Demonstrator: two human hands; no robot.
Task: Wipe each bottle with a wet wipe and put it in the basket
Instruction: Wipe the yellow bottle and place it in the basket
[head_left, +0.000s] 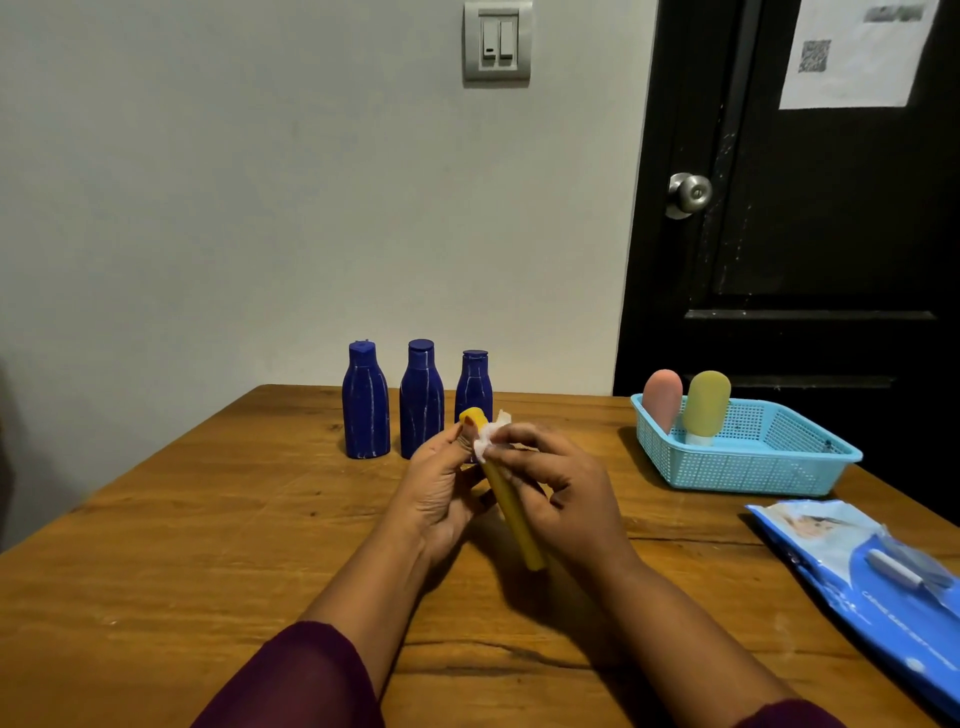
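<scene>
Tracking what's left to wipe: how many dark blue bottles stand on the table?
3, upright in a row near the wall: left blue bottle, middle blue bottle, and right blue bottle, partly hidden behind the yellow bottle. No others visible.

No wording, brand or number is legible anywhere in view. A white sheet of paper (852, 67) fixed to the black door (805, 234) carries a square QR-type code (814, 56) at its left and a blurred dark heading line (893, 13) at its top right, neither of which can be made out. The blue wet wipes pack (852, 561) lying at the right edge of the surface (208, 545) bears a line of small white lettering (898, 608) along its near side and a printed picture towards its far end, but the lettering is too small and slanted to read.
</scene>
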